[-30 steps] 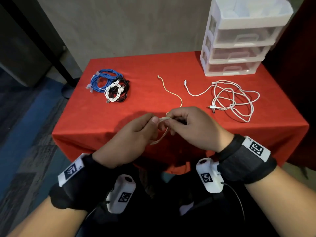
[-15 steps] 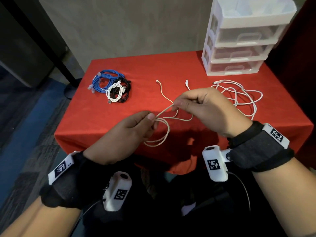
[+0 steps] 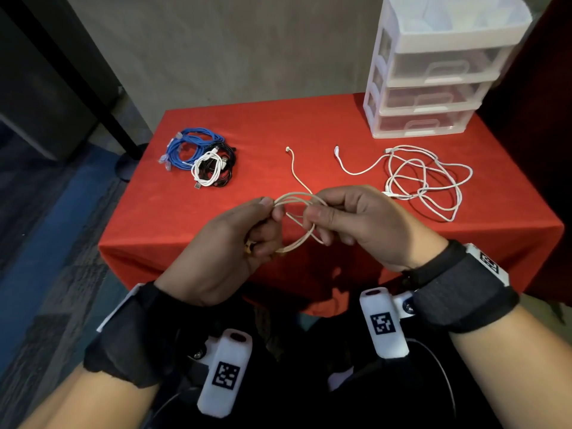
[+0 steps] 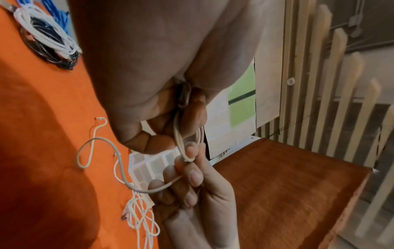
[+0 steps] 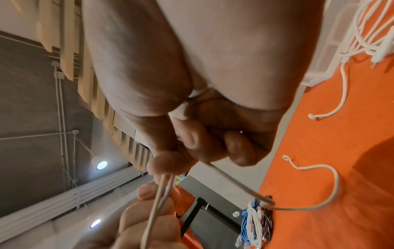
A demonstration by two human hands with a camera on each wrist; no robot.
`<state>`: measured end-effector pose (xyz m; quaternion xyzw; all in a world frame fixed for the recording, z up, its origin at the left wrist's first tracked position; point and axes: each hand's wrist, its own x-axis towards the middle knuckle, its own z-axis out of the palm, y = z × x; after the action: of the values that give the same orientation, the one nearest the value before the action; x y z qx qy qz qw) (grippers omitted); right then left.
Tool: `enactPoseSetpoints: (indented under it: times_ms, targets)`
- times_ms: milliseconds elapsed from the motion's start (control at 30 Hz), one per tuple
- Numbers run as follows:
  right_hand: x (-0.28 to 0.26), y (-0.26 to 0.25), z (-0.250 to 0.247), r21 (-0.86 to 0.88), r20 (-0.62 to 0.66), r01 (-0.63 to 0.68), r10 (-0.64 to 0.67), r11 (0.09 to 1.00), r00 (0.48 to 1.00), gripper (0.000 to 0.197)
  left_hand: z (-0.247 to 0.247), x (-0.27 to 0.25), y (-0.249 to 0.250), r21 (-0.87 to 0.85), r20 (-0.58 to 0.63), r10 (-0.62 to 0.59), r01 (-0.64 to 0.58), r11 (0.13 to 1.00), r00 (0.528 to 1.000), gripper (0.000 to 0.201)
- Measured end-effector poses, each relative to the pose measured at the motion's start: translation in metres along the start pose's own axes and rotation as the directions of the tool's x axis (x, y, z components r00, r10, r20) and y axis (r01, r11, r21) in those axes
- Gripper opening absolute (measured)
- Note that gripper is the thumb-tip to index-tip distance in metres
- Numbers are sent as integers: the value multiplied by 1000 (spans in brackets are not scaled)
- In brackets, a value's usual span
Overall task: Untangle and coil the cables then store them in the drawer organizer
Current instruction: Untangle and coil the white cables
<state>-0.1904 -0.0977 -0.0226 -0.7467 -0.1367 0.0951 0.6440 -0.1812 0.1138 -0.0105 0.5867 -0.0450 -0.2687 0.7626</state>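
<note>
A thin cream cable [image 3: 297, 199] hangs in small loops between both hands above the near edge of the red table [image 3: 263, 125]. My left hand [image 3: 263, 224] pinches the loops at their left side. My right hand [image 3: 322, 219] pinches the cable at the loops' right side, seen close up as the cream cable [image 4: 180, 139] and again as the cream cable [image 5: 230, 180]. Its free end [image 3: 288, 149] trails away on the cloth. A tangled white cable [image 3: 424, 178] lies to the right. The white drawer organizer [image 3: 433, 69] stands at the back right, drawers closed.
A pile of coiled cables, blue [image 3: 188, 147], black [image 3: 224, 156] and white [image 3: 207, 170], sits at the table's back left. Beyond the table are a grey wall and a dark pole; blue-grey carpet lies to the left.
My right hand drew the cable up and right, then came back down to my left hand, laying another loop. The free end on the table has become shorter.
</note>
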Motion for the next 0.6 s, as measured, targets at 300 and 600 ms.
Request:
enactPoseSetpoints:
  times_ms: [300, 600]
  targets:
    - [-6, 26, -11, -335, -47, -48, 35, 941, 998, 16, -12, 5, -8, -77, -176, 62, -77, 994, 982, 26]
    - [0, 30, 17, 238, -374, 49, 44, 970, 927, 15, 0, 15, -33, -504, -210, -208, 77, 860, 955, 23]
